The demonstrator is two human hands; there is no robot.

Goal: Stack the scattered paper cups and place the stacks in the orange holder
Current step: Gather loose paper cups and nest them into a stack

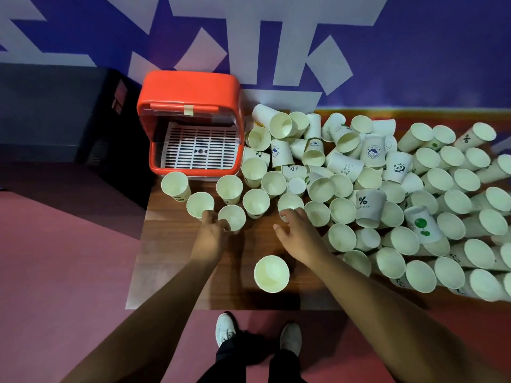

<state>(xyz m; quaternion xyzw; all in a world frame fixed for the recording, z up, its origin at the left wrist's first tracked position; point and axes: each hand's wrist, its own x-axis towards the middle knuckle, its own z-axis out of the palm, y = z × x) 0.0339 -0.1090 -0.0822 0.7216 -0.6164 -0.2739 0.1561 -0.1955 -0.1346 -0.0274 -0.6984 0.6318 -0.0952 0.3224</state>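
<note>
Left hand point(211, 230) pinches the rim of one upright cup point(232, 217), right hand point(296, 230) curls over a second cup point(290, 202) (grip uncertain), orange holder point(190, 87) open near behind them — risk: a careless lift topples crowded neighbouring cups point(255, 203) off the table point(177, 258).

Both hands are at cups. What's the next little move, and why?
Probably lift the near cup at the left hand and nest it into the upright cup beside it: cups stand loose, and the holder holds none.

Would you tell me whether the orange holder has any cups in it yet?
Empty: inside the orange holder, the white slatted tray lies completely bare.
</note>
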